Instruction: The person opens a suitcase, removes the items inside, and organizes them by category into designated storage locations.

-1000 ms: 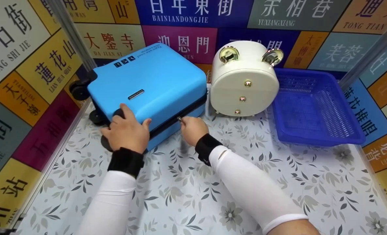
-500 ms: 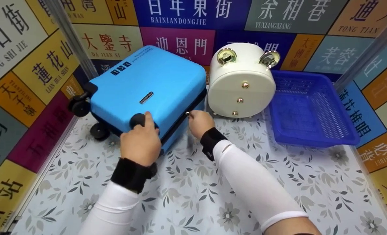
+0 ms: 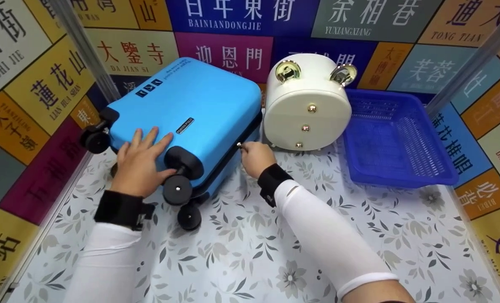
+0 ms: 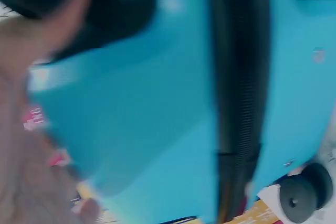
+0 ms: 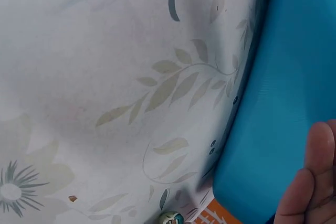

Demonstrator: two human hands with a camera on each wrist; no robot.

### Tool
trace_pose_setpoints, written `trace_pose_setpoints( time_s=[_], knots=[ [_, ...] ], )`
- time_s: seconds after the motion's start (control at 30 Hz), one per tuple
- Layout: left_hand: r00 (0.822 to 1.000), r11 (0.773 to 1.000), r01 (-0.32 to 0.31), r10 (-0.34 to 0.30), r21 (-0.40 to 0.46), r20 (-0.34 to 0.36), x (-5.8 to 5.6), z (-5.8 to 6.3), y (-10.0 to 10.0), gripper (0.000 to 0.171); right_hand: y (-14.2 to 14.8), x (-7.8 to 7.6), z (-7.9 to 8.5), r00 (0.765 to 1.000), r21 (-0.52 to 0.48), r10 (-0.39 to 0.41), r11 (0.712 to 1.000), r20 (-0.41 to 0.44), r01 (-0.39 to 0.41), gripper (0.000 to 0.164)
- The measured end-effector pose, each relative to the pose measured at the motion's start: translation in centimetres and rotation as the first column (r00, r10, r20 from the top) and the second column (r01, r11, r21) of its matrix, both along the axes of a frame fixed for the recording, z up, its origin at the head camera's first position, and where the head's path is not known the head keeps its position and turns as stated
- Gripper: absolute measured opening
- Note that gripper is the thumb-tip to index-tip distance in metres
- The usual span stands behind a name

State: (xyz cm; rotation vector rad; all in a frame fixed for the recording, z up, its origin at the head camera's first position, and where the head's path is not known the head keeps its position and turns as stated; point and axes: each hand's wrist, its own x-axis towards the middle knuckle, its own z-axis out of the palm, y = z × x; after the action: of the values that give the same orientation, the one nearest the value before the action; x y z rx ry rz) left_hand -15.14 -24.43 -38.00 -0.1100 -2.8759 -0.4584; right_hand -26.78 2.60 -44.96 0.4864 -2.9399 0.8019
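A blue hard-shell suitcase (image 3: 207, 97) lies on its side, its black wheels toward the left and front. Spread fingers of my left hand (image 3: 138, 164) rest on the wheel end, the thumb beside a corner wheel (image 3: 177, 189). Thumb and fingers of my right hand (image 3: 257, 159) pinch a small metal zipper pull (image 3: 239, 144) on the suitcase's front side. In the left wrist view the black zipper (image 4: 244, 87) runs along the blue shell, beside my blurred thumb. My right fingers (image 5: 320, 182) show against the blue side in the right wrist view; the pull is out of sight there.
Right of the suitcase stands a cream rounded case (image 3: 306, 113) with gold ears and knobs. A blue plastic basket (image 3: 401, 179) sits beyond it on the right. The flower-patterned tabletop (image 3: 233, 261) is bounded by walls printed with coloured sign panels (image 3: 224, 50).
The suitcase has turned, its wheel end swinging toward me. My left hand has shifted left off the corner wheel and spread its fingers. The right hand keeps its pinch on the zipper pull.
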Motion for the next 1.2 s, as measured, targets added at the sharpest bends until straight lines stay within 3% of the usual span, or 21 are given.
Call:
trace_pose_setpoints(
  time_s=[0.1,0.2,0.33,0.53,0.7,0.9,1.07,1.2],
  knots=[
    [0.991,1.000,-0.012,0.010,-0.016,-0.130,-0.8,-1.6,-0.3,0.088,0.0,-0.1,0.0,1.000,0.002,0.012,1.000,0.019,-0.012,0.025],
    [0.968,0.999,-0.044,0.036,-0.031,-0.247,-1.4,-2.9,-0.4,0.089,0.0,-0.3,0.0,1.000,0.007,0.009,1.000,0.021,-0.009,0.024],
    [0.950,0.996,-0.077,0.058,-0.049,-0.307,-1.7,-3.6,0.0,0.090,0.0,-0.2,0.1,1.000,0.008,0.008,1.000,0.011,-0.008,0.023],
    [0.940,0.992,-0.121,0.104,-0.033,-0.326,-1.8,-3.9,1.0,0.087,-0.4,0.4,0.1,0.998,-0.022,0.056,0.998,0.029,-0.055,0.023],
    [0.938,0.980,-0.192,0.171,-0.043,-0.301,-1.9,-3.8,2.3,0.087,-0.8,0.9,0.0,0.996,-0.025,0.077,0.997,0.040,-0.076,0.022],
    [0.921,0.953,-0.296,0.266,-0.069,-0.285,-2.2,-3.8,4.7,0.086,-0.8,1.4,-0.1,0.994,0.000,0.109,0.994,-0.030,-0.109,0.022],
    [0.911,0.923,-0.367,0.333,-0.113,-0.242,-2.7,-3.0,6.3,0.086,-0.7,1.6,-0.1,0.990,0.016,0.122,0.992,-0.065,-0.121,0.022],
    [0.921,0.926,-0.361,0.336,-0.111,-0.194,-3.0,-2.2,6.1,0.086,-0.6,1.7,-0.2,0.991,0.011,0.123,0.992,-0.061,-0.122,0.022]
  ],
)
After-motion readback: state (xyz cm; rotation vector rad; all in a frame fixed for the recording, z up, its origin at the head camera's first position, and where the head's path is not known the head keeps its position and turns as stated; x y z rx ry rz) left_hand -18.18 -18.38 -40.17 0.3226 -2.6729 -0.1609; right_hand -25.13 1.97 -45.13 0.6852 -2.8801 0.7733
